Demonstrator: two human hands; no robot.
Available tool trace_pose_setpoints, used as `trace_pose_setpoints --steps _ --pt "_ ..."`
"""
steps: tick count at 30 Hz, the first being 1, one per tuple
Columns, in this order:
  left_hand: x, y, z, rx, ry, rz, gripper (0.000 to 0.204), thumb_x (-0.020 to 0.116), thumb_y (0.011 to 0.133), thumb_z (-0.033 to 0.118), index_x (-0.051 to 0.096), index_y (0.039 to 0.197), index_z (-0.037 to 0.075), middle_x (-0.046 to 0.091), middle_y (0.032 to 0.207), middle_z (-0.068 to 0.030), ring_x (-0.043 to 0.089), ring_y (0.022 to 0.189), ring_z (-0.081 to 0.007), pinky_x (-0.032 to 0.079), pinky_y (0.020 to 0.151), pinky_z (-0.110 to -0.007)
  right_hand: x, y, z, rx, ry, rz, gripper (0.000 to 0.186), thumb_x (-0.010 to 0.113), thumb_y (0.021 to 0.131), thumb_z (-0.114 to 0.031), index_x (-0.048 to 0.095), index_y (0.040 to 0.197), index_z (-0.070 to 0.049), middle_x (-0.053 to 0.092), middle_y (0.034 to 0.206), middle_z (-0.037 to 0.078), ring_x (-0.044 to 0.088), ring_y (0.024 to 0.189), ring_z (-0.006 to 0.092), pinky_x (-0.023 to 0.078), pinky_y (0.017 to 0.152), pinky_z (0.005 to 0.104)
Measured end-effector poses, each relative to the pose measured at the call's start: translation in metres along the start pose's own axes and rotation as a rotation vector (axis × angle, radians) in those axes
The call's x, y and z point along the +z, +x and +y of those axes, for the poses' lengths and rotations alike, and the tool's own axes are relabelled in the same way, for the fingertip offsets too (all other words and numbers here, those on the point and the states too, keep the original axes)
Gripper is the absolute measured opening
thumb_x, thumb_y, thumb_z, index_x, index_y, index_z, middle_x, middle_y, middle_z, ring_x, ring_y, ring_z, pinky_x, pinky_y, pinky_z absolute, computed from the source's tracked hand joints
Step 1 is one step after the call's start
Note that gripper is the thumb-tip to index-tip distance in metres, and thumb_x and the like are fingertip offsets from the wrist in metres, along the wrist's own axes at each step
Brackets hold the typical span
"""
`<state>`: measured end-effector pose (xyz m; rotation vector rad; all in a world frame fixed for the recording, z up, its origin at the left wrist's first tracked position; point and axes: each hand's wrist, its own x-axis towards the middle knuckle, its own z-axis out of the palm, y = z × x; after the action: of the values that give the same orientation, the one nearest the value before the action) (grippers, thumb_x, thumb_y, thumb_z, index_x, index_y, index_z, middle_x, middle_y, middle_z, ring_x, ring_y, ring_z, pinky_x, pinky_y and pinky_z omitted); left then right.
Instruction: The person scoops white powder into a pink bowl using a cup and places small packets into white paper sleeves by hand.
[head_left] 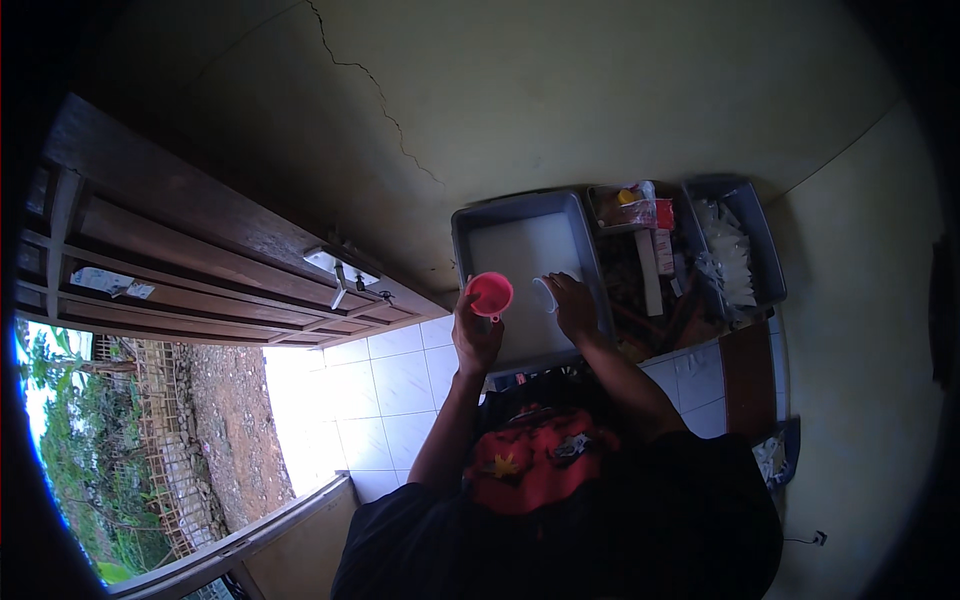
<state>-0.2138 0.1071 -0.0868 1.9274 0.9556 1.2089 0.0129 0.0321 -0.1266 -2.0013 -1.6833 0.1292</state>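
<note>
A pink funnel (495, 287) is held by my left hand (476, 340), its wide mouth facing up and a small loop tab at its rim. Close by on the right, my right hand (574, 305) grips a small translucent cup (545, 294), tilted, with a gap between it and the funnel. Both hands are over a grey plastic tub (592, 258), which holds a broad layer of white material (525, 243); its grain is too small to tell. Whether the cup contains anything cannot be made out.
Right of the tub, an open container (607, 212) holds small packages, near a long white strip (648, 272). A second grey bin (765, 255) contains several clear-and-white packets (732, 250). A wooden door (200, 255) stands left, beside white floor tiles (365, 400).
</note>
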Motion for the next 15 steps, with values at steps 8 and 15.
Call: trace_pose_setpoints --steps 8,15 --pt "0.003 0.007 0.018 0.044 -0.008 -0.014 0.08 0.075 0.076 -0.011 0.043 0.146 0.008 0.048 0.158 -0.0279 0.056 0.139 -0.0453 0.06 0.104 -0.045 0.0 -0.004 0.001 -0.028 -0.009 0.0 0.057 0.066 0.084 0.004 0.066 0.139 -0.012 0.069 0.136 0.013 0.063 0.131 0.0316 0.049 0.107 0.045" --pt "0.001 0.011 0.023 0.092 0.014 0.002 0.074 0.075 0.08 -0.009 0.042 0.144 0.008 0.051 0.156 -0.0283 0.062 0.133 -0.0438 0.061 0.102 -0.046 -0.03 0.004 -0.022 0.126 0.311 0.043 0.081 0.092 0.069 -0.005 0.06 0.144 -0.009 0.067 0.141 0.016 0.063 0.132 0.0359 0.051 0.112 0.0442"
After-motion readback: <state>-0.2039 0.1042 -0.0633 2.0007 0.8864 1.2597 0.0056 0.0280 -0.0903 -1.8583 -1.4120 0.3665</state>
